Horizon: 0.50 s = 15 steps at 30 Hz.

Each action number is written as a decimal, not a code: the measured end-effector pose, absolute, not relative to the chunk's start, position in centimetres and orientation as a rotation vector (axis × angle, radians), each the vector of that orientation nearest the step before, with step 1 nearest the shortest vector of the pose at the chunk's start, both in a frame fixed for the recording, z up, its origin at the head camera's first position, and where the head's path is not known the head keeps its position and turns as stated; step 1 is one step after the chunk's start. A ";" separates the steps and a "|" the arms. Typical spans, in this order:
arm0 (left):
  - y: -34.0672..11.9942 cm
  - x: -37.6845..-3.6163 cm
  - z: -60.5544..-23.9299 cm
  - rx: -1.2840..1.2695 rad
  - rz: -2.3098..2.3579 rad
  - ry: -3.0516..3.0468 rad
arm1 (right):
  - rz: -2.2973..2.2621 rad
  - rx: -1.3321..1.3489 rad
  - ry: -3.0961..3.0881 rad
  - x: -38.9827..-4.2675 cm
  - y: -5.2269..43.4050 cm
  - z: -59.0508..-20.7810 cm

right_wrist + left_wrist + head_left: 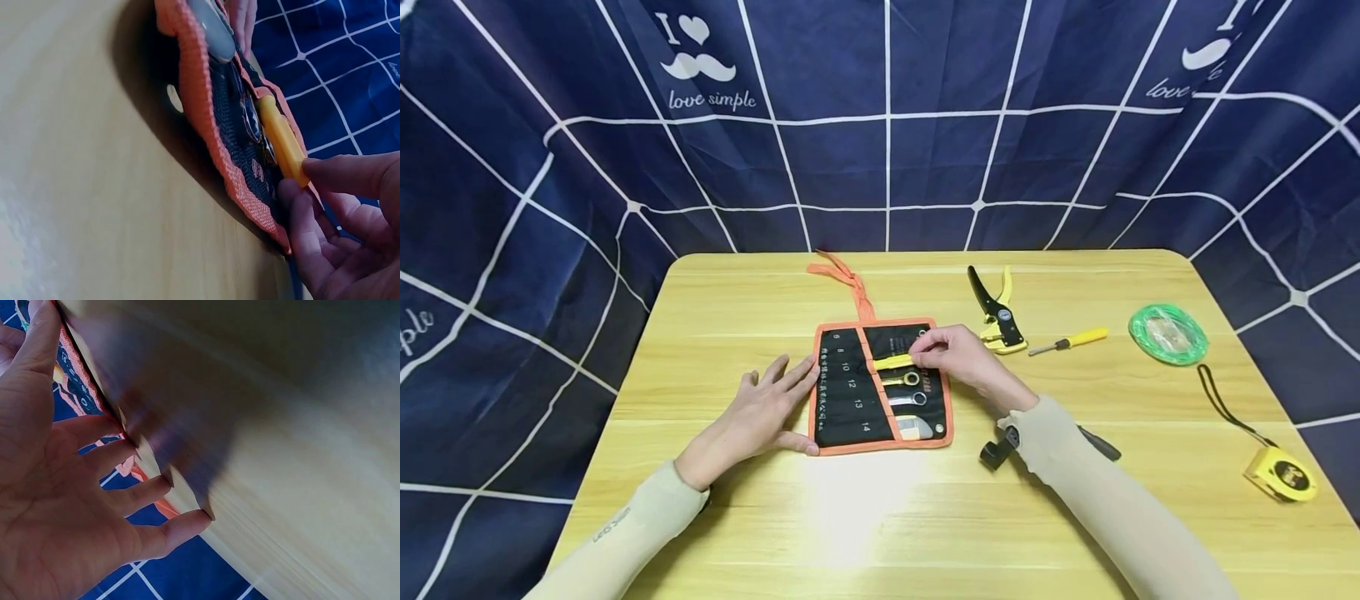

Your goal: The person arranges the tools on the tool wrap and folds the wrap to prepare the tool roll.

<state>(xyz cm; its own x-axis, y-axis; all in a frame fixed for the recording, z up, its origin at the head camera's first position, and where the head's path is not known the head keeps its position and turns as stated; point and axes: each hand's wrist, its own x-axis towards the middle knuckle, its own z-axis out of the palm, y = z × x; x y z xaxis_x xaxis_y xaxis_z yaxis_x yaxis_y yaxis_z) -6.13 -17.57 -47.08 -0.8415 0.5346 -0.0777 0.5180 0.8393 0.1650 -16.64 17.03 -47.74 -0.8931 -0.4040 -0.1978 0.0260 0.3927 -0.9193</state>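
A black tool pouch (838,417) with orange edging and printed sizes lies unrolled on the table. My left hand (767,412) is spread at its left edge, fingertips and thumb touching the border. Between right thumb and fingers, my right hand (951,357) pinches the yellow handle of a screwdriver (282,140); its shaft is hidden in a pocket. Below it in the head view, a gold-toned ratchet wrench (911,378), a silver wrench (917,399) and a grey rounded tool end (913,427) stick out of other pockets.
Right of the pouch lie a yellow-black wire stripper (1003,321), another screwdriver (1086,336), a green wire coil (1168,333) and a yellow tape measure (1281,473). A black-handled tool (1099,442) is partly covered by the right sleeve. Orange ties (850,279) trail behind the pouch.
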 end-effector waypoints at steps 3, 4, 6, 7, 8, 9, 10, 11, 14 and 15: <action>-17.6 -6.1 -47.1 0.833 0.206 2.897 | -1.507 -0.327 2.259 -16.7 17.0 -47.8; -17.6 -6.2 -47.1 0.832 0.205 2.896 | -1.507 -0.328 2.260 -16.6 17.0 -47.8; -17.6 -6.2 -47.1 0.830 0.206 2.894 | -1.493 -0.336 2.279 -16.6 17.0 -47.9; -17.6 -6.2 -47.1 0.829 0.204 2.892 | -1.482 -0.340 2.289 -16.6 17.1 -47.9; -17.5 -6.2 -47.1 0.828 0.204 2.892 | -1.468 -0.347 2.301 -16.6 17.1 -48.0; -17.5 -6.3 -47.2 0.826 0.205 2.892 | -1.452 -0.353 2.313 -16.6 17.1 -47.9; -17.5 -6.3 -47.1 0.825 0.205 2.892 | -1.436 -0.357 2.329 -16.6 17.0 -47.9; -17.5 -6.3 -47.1 0.823 0.205 2.892 | -1.418 -0.364 2.343 -16.6 17.0 -47.9; -17.5 -6.2 -47.1 0.819 0.206 2.891 | -1.392 -0.380 2.363 -16.5 16.8 -47.7; -17.5 -6.2 -47.1 0.820 0.205 2.891 | -1.390 -0.381 2.368 -16.5 16.7 -47.7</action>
